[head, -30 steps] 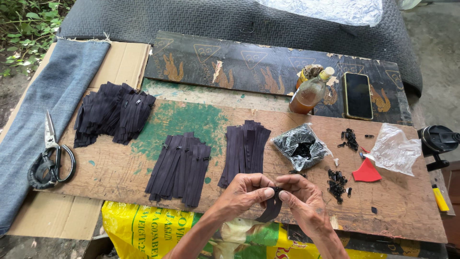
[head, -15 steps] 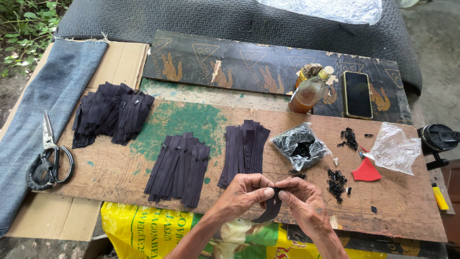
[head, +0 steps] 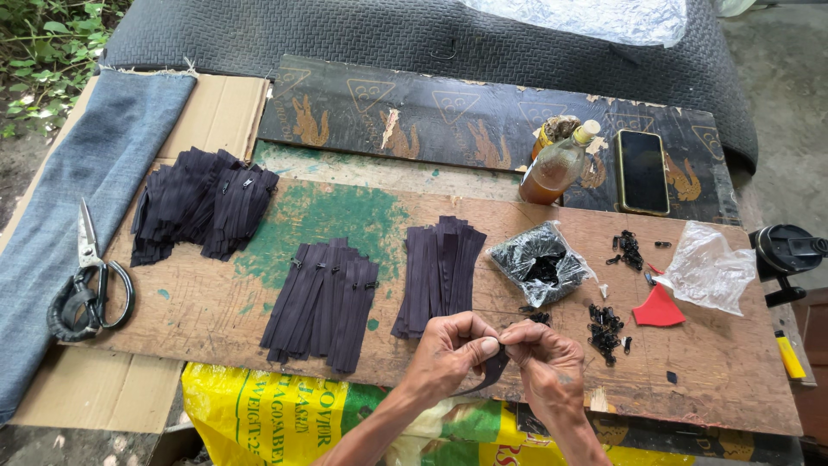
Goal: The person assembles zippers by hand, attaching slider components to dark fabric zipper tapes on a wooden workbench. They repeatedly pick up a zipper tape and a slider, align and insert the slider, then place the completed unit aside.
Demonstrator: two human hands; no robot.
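My left hand (head: 450,352) and my right hand (head: 543,362) meet at the near edge of a wooden board (head: 716,380), both pinching one dark zipper strip (head: 495,369) that hangs between the fingertips. Just beyond my hands lies a stack of dark zipper strips (head: 442,274). A second stack (head: 324,302) sits to its left and a third pile (head: 203,204) at the far left. Loose black zipper sliders (head: 605,323) are scattered right of my right hand, beside a plastic bag of sliders (head: 540,262).
Scissors (head: 86,292) rest on blue denim (head: 78,198) at the left. A bottle of amber liquid (head: 557,167), a phone (head: 643,171), a clear plastic bag (head: 711,267), a red scrap (head: 659,307) and a yellow lighter (head: 790,354) lie right. A yellow sack (head: 276,418) sits below the board.
None of the stacks or tools has moved. My hands stay together on the zipper strip, with only slight finger shifts.
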